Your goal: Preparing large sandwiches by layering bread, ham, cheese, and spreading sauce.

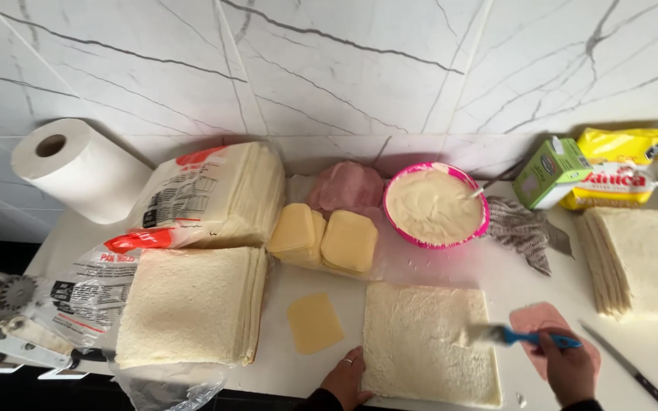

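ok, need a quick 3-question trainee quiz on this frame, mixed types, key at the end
1. True or false: the right hand holds a blue-handled brush whose tip lies on the bread sheet.
2. What does the left hand touch? A) the loose cheese slice B) the bread sheet's left edge C) the paper towel roll
3. Fill in: the cream-filled bowl has a ____ rim.

Key: 1 true; 2 B; 3 pink.
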